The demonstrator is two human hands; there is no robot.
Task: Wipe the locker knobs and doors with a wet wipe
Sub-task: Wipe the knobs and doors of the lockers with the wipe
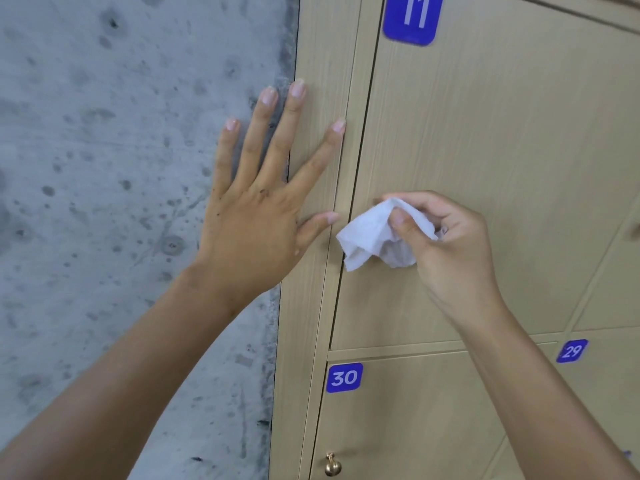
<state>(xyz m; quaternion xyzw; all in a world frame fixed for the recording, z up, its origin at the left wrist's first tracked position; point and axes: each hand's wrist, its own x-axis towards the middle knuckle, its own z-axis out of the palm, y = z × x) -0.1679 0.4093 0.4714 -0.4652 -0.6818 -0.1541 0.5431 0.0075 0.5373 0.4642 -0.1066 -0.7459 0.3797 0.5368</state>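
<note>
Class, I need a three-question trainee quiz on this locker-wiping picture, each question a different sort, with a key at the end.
1. True or false: the right hand holds the white wet wipe.
2. Which number label sits directly above the brass knob? A) 11 B) 29 C) 30
3. Fill in: the left hand is spread flat, fingers over the locker's left edge panel beside the grey ____ wall.

Key: 1 true; 2 C, the 30 label; 3 concrete.
</note>
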